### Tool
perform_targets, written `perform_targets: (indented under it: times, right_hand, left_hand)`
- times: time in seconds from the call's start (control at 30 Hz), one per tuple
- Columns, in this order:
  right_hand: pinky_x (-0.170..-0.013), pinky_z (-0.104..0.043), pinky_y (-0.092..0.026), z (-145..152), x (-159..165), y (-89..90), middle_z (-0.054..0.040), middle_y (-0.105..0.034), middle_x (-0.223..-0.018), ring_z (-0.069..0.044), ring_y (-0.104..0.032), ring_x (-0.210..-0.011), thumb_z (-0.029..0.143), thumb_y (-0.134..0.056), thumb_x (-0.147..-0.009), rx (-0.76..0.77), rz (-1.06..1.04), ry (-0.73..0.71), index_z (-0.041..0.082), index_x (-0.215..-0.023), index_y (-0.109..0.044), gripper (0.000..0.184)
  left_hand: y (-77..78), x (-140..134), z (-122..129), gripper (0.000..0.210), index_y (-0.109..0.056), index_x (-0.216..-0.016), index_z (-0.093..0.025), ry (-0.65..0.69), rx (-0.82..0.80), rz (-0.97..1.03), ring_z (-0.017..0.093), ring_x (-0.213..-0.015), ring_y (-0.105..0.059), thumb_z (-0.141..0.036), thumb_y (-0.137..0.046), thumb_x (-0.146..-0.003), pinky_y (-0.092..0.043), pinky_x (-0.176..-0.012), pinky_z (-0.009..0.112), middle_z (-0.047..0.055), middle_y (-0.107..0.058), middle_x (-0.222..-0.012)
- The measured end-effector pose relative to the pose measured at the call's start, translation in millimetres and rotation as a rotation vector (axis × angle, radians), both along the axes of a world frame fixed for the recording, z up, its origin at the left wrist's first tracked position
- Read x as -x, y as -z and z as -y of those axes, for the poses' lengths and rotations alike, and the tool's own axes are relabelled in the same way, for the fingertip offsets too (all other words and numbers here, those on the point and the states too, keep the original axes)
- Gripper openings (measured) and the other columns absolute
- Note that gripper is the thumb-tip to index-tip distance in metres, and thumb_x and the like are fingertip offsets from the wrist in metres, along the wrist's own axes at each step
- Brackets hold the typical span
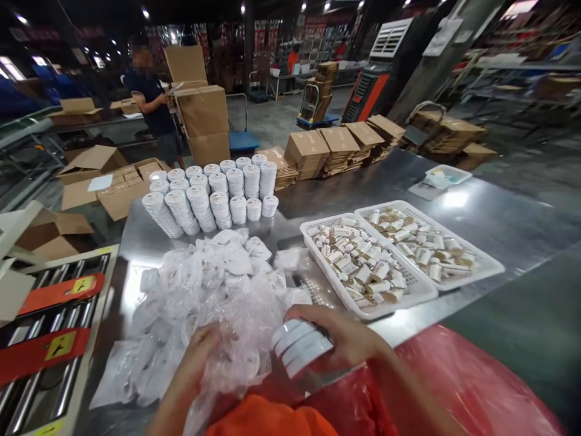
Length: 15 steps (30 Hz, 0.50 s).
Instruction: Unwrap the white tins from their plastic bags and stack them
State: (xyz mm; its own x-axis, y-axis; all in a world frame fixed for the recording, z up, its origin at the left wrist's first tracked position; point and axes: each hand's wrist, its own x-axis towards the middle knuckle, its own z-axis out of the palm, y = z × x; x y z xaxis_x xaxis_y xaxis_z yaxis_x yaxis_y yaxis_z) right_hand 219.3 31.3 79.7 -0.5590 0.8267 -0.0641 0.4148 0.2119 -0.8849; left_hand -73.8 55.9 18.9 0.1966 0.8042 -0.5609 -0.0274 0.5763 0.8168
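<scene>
My right hand (338, 330) is wrapped around a short stack of white round lids (302, 346), tilted just above the table's near edge. To its left, my left hand (204, 348) is closed on a crumpled clear plastic bag (240, 339); its fingertips are partly hidden by the film. A heap of clear bags with white round pieces inside (181, 290) spreads over the metal table beyond and beside my left hand. Behind the heap stand rows of stacked white round lids (200, 203), upright in columns of differing heights.
Two white plastic baskets (426, 289) hold many small white-labelled bottles or tubes with gold-coloured parts. Flattened cartons (308, 151) line the far table edge. A roller conveyor (54, 321) runs at left. Red plastic (472, 375) hangs near my right arm. A person (154, 103) stands behind the table.
</scene>
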Motion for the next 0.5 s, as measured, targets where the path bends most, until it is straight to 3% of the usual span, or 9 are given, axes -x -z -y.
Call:
perform_targets:
  times: [0.1,0.2,0.37,0.5]
  right_hand:
    - [-0.079,-0.030,-0.047,4,5,3.7,-0.0054,-0.066,-0.102,-0.023,-0.062,-0.091,0.031,-0.075,-0.058,-0.018,-0.008,0.020,0.018,-0.109,-0.061,0.054]
    - [-0.081,-0.030,-0.047,9,12,3.8,-0.0048,-0.067,-0.106,-0.024,-0.063,-0.094,0.030,-0.075,-0.058,-0.037,-0.005,-0.033,0.022,-0.112,-0.062,0.056]
    - [-0.079,-0.031,-0.047,17,23,3.5,-0.0054,-0.068,-0.103,-0.024,-0.064,-0.091,0.028,-0.073,-0.058,-0.143,0.057,-0.071,0.022,-0.113,-0.063,0.056]
    - [-0.080,-0.033,-0.046,23,31,5.9,-0.0062,-0.067,-0.102,-0.026,-0.063,-0.092,0.027,-0.076,-0.055,-0.183,0.118,-0.153,0.023,-0.113,-0.062,0.060]
  left_hand:
    - [1.5,12,9,0.047,-0.071,-0.072,-0.015,0.083,-0.085,-0.041,0.019,-0.065,-0.060,-0.061,-0.061,-0.072,-0.048,-0.061,0.028,0.006,-0.068,-0.070]
    - [0.8,14,12,0.040,-0.072,-0.069,-0.014,0.154,-0.221,-0.156,0.017,-0.063,-0.057,-0.054,-0.067,-0.069,-0.044,-0.056,0.026,0.005,-0.067,-0.069]
    - [-2.3,10,8,0.051,-0.070,-0.068,-0.014,0.003,-0.153,-0.193,0.016,-0.058,-0.056,-0.063,-0.059,-0.073,-0.044,-0.060,0.028,0.002,-0.061,-0.058]
    - [4.5,6,3,0.048,-0.066,-0.062,-0.013,0.089,-0.135,-0.163,0.014,-0.054,-0.051,-0.061,-0.072,-0.059,-0.040,-0.053,0.026,0.000,-0.056,-0.054]
